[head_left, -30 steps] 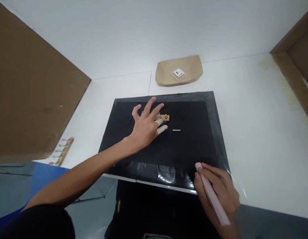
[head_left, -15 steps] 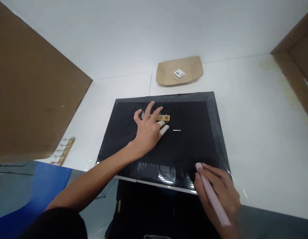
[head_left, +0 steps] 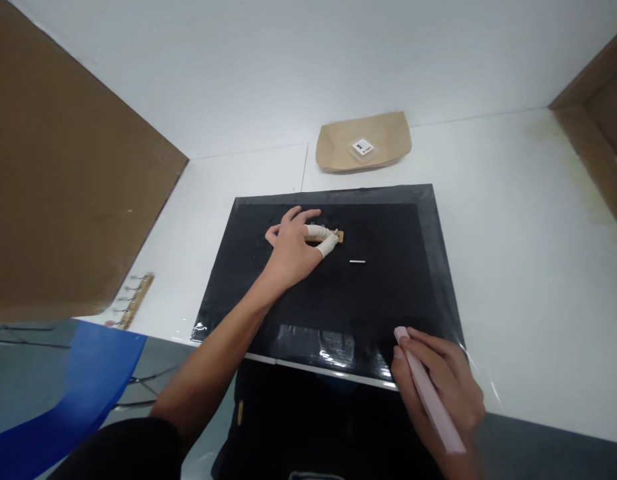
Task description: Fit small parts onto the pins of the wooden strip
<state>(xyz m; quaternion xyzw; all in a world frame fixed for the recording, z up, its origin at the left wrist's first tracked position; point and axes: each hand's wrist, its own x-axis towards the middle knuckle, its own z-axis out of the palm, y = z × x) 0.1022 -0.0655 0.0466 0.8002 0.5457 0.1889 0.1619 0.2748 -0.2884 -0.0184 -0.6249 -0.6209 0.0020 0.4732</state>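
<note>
Black mat (head_left: 388,293) bears a small wooden strip (head_left: 340,236) near its far edge, where the left hand (head_left: 291,250) pinches it with curled, cot-covered fingers (head_left: 328,245). At the near edge, the right hand (head_left: 458,387) grips a pink stick (head_left: 432,400). A pin (head_left: 357,261) lies near the strip.

A strip (head_left: 340,236) and a pin (head_left: 357,261) lie on the mat (head_left: 383,300), a paper tray (head_left: 388,137) sits behind the mat, and a pegged strip (head_left: 133,300) lies left of it on the worktop (head_left: 513,233).

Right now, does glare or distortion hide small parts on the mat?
Head view: glare streaks only the near edge of the black mat; the metal pin reads clear; the left hand, not light, covers most of the wooden strip; wide lens splays its sides.
</note>
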